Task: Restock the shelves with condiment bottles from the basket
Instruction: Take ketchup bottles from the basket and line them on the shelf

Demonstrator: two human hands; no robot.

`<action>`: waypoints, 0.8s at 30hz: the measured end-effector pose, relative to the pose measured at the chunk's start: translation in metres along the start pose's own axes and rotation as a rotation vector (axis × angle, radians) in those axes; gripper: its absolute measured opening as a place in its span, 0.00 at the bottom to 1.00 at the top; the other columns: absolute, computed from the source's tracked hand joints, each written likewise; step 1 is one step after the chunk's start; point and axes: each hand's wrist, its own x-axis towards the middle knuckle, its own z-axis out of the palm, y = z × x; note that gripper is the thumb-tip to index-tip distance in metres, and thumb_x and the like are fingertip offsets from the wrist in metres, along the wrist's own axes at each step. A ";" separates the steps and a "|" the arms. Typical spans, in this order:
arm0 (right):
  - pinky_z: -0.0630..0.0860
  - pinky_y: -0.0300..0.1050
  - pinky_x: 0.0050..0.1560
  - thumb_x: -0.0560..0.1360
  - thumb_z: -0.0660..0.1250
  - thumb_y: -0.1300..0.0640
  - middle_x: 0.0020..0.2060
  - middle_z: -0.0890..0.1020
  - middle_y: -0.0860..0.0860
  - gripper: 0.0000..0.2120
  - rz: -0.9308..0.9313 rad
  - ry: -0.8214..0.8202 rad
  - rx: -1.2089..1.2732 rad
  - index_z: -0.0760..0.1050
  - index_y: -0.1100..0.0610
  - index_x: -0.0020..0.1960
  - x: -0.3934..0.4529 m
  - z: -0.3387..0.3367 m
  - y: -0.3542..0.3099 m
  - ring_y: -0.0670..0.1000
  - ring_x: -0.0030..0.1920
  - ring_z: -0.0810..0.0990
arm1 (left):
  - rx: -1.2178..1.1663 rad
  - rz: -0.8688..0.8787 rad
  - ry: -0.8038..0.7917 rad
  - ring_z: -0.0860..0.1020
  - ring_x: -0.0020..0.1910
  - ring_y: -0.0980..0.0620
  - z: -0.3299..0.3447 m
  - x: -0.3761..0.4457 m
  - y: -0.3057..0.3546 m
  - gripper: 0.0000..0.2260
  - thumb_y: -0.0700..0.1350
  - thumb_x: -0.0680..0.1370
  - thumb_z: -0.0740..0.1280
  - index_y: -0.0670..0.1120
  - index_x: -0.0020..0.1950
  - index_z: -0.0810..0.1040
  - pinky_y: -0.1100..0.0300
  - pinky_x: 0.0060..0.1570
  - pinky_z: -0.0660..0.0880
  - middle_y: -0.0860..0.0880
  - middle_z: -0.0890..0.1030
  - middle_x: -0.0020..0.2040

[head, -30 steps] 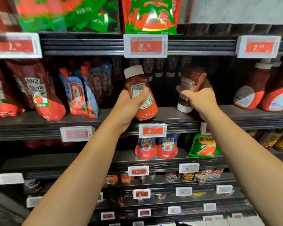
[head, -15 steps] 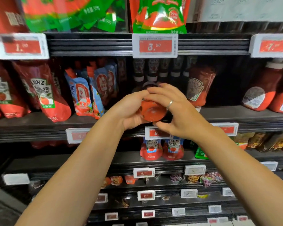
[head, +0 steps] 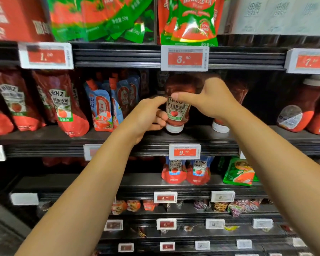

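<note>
A red Heinz ketchup bottle [head: 176, 108] stands cap-down on the black middle shelf [head: 118, 139], label facing me. My left hand [head: 146, 117] grips its lower left side near the white cap. My right hand [head: 209, 100] wraps its upper right side, thumb across the front. A second upside-down ketchup bottle [head: 220, 124] stands just to the right, mostly hidden behind my right wrist. The basket is out of view.
Red Heinz pouches [head: 63, 108] and blue pouches [head: 102, 109] fill the shelf to the left. Big ketchup bottles [head: 301, 109] stand at the right. A price tag [head: 184, 151] hangs under the bottle. Lower shelves hold small pouches [head: 185, 170] and sachets.
The bottle was cap-up in my left hand; both hands turned it over. It now stands cap-down on the shelf with both hands on it.
</note>
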 end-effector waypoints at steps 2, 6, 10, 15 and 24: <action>0.72 0.26 0.36 0.71 0.77 0.43 0.29 0.78 0.29 0.11 0.059 -0.022 -0.023 0.75 0.40 0.44 0.007 0.002 0.006 0.28 0.36 0.77 | 0.055 0.058 0.090 0.76 0.31 0.58 0.004 0.003 -0.005 0.10 0.55 0.78 0.63 0.52 0.44 0.80 0.55 0.43 0.76 0.56 0.78 0.31; 0.79 0.42 0.50 0.74 0.74 0.46 0.45 0.85 0.44 0.16 0.161 -0.076 -0.031 0.80 0.52 0.59 0.019 0.011 0.020 0.43 0.48 0.82 | 0.206 0.200 0.052 0.83 0.43 0.65 0.007 0.007 -0.023 0.14 0.54 0.69 0.75 0.56 0.53 0.80 0.63 0.46 0.78 0.60 0.86 0.45; 0.77 0.45 0.63 0.75 0.75 0.48 0.58 0.84 0.49 0.22 0.151 -0.082 0.115 0.77 0.50 0.67 0.014 0.019 0.022 0.49 0.59 0.82 | 0.312 0.240 0.124 0.82 0.51 0.62 0.014 0.008 -0.034 0.28 0.58 0.61 0.79 0.60 0.57 0.72 0.58 0.53 0.80 0.57 0.83 0.53; 0.80 0.51 0.60 0.66 0.77 0.41 0.55 0.85 0.48 0.31 0.199 -0.034 0.202 0.75 0.50 0.65 0.000 0.032 0.031 0.48 0.56 0.84 | 0.373 0.283 0.245 0.80 0.49 0.66 0.017 0.012 -0.045 0.26 0.53 0.68 0.81 0.58 0.59 0.71 0.66 0.47 0.76 0.60 0.80 0.50; 0.79 0.49 0.63 0.76 0.75 0.52 0.57 0.84 0.49 0.22 0.224 0.009 0.260 0.74 0.53 0.67 -0.042 0.023 0.037 0.45 0.57 0.83 | 0.478 0.336 0.379 0.79 0.56 0.54 0.024 -0.006 -0.041 0.28 0.54 0.71 0.78 0.49 0.66 0.71 0.56 0.55 0.79 0.52 0.80 0.58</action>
